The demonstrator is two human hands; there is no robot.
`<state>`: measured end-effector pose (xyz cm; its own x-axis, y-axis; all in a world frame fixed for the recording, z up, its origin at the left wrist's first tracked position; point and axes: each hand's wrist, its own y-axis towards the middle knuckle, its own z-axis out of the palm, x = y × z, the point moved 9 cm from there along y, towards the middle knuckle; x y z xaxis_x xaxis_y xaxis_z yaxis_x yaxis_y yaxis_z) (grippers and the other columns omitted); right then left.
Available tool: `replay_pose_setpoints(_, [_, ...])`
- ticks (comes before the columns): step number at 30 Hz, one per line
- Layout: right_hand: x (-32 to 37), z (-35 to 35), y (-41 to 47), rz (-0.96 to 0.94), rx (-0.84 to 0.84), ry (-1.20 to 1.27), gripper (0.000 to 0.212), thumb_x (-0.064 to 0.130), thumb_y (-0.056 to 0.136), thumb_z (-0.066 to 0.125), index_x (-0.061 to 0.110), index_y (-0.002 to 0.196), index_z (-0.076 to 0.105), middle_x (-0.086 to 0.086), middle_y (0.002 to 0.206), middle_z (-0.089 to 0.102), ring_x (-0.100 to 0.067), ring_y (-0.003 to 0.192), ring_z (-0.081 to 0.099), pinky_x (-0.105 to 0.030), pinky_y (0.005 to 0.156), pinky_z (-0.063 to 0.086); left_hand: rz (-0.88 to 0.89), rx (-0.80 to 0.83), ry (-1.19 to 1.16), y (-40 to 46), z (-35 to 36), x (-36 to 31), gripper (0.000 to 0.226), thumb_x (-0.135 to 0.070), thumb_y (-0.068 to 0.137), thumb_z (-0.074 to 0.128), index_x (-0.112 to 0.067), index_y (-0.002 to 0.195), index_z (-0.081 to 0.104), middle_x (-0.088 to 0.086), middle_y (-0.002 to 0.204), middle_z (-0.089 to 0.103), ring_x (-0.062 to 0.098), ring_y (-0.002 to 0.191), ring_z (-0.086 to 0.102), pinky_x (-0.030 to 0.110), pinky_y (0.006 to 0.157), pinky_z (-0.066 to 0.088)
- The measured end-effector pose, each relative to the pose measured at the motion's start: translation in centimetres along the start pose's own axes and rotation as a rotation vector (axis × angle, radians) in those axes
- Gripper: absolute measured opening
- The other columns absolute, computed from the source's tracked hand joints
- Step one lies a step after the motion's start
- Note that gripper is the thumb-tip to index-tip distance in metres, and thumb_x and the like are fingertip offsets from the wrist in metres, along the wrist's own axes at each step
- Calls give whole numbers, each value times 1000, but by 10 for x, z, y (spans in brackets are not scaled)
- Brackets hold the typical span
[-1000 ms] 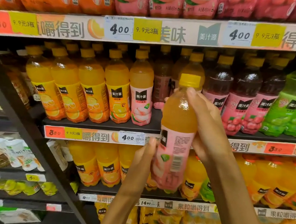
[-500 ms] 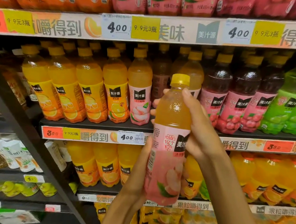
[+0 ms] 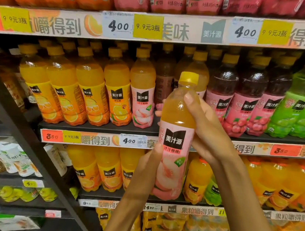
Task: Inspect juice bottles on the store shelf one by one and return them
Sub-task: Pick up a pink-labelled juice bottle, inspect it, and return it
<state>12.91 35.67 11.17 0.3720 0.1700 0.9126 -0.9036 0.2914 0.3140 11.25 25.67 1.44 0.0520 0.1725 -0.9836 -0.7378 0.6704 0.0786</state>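
Observation:
I hold a peach juice bottle (image 3: 175,140) with a yellow cap and pink label upright in front of the shelf, its front label facing me. My right hand (image 3: 208,132) wraps its upper half from the right, thumb on the shoulder. My left hand (image 3: 148,167) grips the lower label from the left. On the middle shelf (image 3: 98,124) behind stands another peach bottle (image 3: 143,95), with a gap to its right partly hidden by the held bottle.
Orange juice bottles (image 3: 86,87) fill the shelf's left, dark red ones (image 3: 243,102) and green ones (image 3: 299,108) the right. Price strips (image 3: 119,25) run along each shelf edge. More orange bottles (image 3: 104,168) stand below. A dark divider (image 3: 31,146) separates another rack at left.
The bottle has been turned about its axis, from its barcode side to its front label facing me. Both hands stayed on it; the view drifted slightly.

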Motion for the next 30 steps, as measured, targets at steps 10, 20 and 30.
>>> replay_pose_setpoints(10, [13, 2, -13, -198, 57, -9, 47, 34, 73, 71, 19, 116, 61, -10, 106, 69, -32, 99, 65, -48, 86, 54, 195, 172, 73, -1, 5, -14, 53, -40, 71, 70, -15, 115, 53, -4, 98, 72, 9, 90, 68, 21, 73, 55])
replay_pose_setpoints(20, [45, 36, -43, -307, 479, -153, 45, 28, 84, 70, 30, 127, 56, 18, 125, 61, -2, 117, 57, -18, 88, 50, 315, 111, 177, 0, -1, -31, 57, -12, 59, 83, -20, 109, 58, -14, 103, 71, 1, 96, 66, 12, 75, 50])
replay_pose_setpoints(30, [26, 6, -14, -236, -35, -207, 45, 36, 72, 72, 24, 113, 57, 10, 95, 71, -7, 92, 67, -20, 77, 51, 261, 66, 90, 0, 12, -24, 52, -32, 62, 83, -19, 107, 61, 6, 95, 73, 17, 84, 70, 23, 67, 55])
